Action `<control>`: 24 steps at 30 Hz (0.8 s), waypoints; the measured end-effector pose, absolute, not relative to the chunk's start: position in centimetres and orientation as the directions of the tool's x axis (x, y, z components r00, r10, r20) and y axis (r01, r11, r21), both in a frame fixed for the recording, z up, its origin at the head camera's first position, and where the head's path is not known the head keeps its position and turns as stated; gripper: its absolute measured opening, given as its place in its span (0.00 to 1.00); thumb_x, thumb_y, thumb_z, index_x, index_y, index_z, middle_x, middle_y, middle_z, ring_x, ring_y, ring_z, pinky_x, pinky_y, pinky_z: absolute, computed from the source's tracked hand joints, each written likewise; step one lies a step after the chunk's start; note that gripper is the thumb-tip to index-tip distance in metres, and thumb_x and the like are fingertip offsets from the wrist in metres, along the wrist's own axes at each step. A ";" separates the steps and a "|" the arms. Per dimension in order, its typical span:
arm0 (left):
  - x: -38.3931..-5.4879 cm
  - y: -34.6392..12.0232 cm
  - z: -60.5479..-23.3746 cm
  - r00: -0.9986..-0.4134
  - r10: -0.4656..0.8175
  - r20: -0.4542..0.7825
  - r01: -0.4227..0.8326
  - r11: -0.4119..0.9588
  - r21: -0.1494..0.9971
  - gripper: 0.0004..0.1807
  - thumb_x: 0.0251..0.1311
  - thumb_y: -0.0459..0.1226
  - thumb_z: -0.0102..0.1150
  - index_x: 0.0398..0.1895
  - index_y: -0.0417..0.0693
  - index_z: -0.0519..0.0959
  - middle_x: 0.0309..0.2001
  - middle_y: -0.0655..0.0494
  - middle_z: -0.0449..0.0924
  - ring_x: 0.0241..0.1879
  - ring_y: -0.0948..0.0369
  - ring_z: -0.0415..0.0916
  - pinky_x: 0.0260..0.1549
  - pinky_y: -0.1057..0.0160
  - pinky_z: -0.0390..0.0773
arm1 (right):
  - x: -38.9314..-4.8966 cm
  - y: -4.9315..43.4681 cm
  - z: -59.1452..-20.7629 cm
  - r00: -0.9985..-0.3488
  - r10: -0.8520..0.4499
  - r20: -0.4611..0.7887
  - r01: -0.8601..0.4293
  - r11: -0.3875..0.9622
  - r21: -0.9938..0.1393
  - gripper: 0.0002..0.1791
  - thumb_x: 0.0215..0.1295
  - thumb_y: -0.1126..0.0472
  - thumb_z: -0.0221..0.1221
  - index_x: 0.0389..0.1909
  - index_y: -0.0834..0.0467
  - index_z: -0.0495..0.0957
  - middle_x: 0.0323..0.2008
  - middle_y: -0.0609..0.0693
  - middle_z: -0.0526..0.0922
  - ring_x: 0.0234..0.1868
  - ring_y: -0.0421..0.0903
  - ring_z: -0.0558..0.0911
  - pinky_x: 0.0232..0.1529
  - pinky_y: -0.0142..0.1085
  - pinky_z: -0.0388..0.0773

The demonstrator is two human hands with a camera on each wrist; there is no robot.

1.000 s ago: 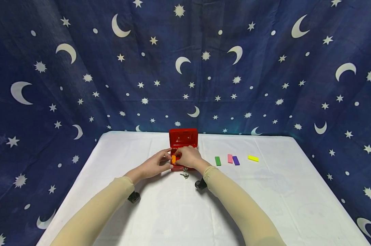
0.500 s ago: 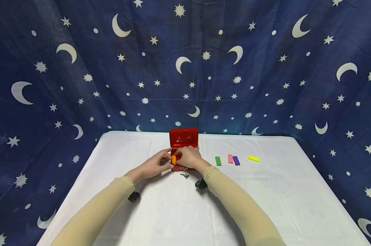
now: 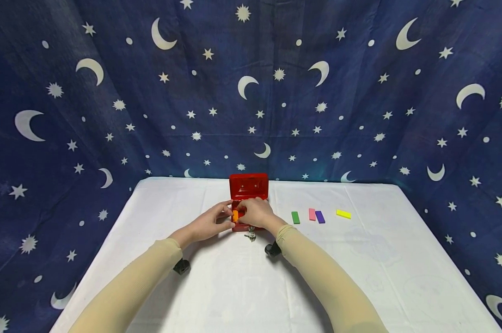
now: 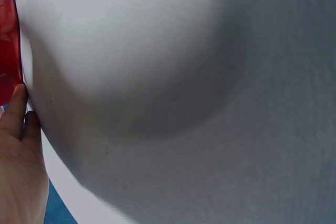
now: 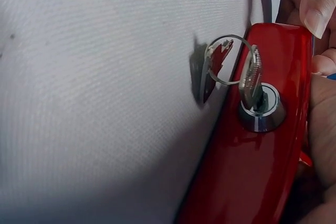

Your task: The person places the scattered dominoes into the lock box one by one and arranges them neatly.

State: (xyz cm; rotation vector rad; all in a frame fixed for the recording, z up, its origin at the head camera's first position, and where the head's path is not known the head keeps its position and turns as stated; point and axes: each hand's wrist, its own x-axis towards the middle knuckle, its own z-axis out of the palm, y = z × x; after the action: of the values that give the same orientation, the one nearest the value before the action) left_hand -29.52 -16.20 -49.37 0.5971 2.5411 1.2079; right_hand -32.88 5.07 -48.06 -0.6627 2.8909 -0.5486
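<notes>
A small red metal cash box [image 3: 248, 187] stands at the table's far middle, its lid raised. My left hand [image 3: 209, 223] holds its left end, index finger near the back corner and thumb [image 5: 317, 22] at the front one. My right hand [image 3: 257, 212] reaches down inside with fingers bent. An orange block [image 3: 235, 216] shows in the box between both hands. My right fingertips are right beside it, but I cannot tell whether they pinch something. A key [image 5: 252, 80] sits in the front lock, with a second key [image 5: 210, 74] hanging from its ring.
Right of the box lie a green block [image 3: 295, 218], a pink block [image 3: 312, 214], a purple block [image 3: 320, 217] and a yellow block [image 3: 343, 214] on the white-covered table [image 3: 242, 286]. A dark blue curtain [image 3: 217, 92] with moons and stars rises behind and at both sides.
</notes>
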 end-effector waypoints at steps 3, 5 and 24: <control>-29.5 -16.2 -49.4 -0.878 0.475 -0.057 0.254 0.566 0.784 0.20 0.67 0.50 0.66 0.53 0.53 0.72 0.80 0.61 0.53 0.73 0.54 0.63 0.73 0.46 0.59 | -32.8 5.1 -48.0 -0.897 -0.440 -0.045 -0.392 0.837 -0.383 0.25 0.56 0.48 0.74 0.55 0.48 0.86 0.47 0.43 0.87 0.48 0.48 0.76 0.58 0.49 0.69; -29.6 -16.2 -49.4 -0.874 0.483 -0.047 0.265 0.556 0.788 0.19 0.68 0.49 0.66 0.53 0.53 0.72 0.80 0.58 0.52 0.73 0.52 0.63 0.72 0.45 0.59 | -32.8 5.2 -47.9 -0.896 -0.441 -0.045 -0.391 0.834 -0.389 0.25 0.56 0.48 0.74 0.55 0.48 0.86 0.48 0.43 0.87 0.49 0.48 0.76 0.58 0.49 0.68; -29.6 -16.3 -49.6 -0.884 0.463 -0.062 0.243 0.569 0.786 0.20 0.66 0.51 0.67 0.52 0.55 0.72 0.80 0.60 0.53 0.72 0.52 0.65 0.72 0.45 0.59 | -31.9 8.2 -45.7 -0.907 -0.419 0.045 -0.389 0.790 -0.473 0.25 0.58 0.49 0.74 0.56 0.49 0.85 0.27 0.42 0.78 0.38 0.44 0.73 0.42 0.41 0.69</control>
State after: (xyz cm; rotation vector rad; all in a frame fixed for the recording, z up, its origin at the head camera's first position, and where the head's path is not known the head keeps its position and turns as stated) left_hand -29.64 -16.31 -49.62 0.5852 2.5425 1.2137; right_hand -31.91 8.22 -45.66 -0.6583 2.9132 -0.7493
